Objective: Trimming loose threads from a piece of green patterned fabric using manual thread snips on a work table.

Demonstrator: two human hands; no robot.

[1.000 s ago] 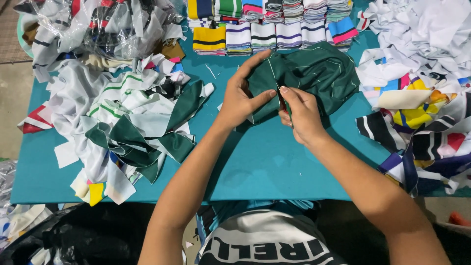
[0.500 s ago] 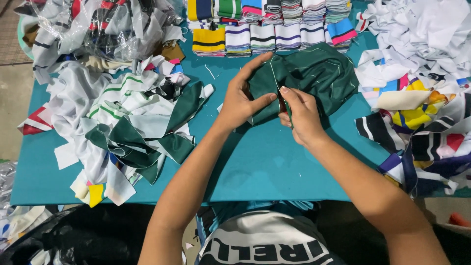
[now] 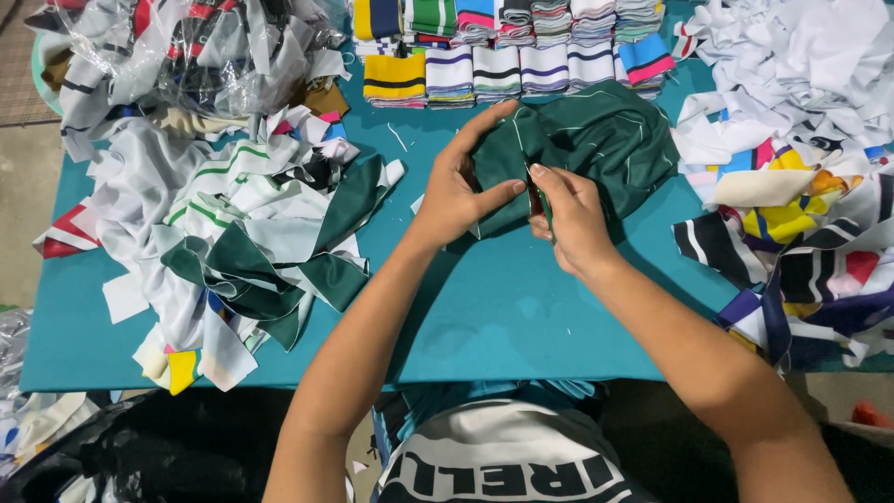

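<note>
While both hands' fingers [image 3: 503, 189] pinching dark green fabric [image 3: 596, 140]: scrap piles L/R, striped rib stacks [image 3: 507, 70] behind.

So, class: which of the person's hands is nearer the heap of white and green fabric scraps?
Left. The left hand is beside the heap; the right hand lies farther away.

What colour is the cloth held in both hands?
Dark green cloth with thin pale lines, best seen in the head view.
</note>
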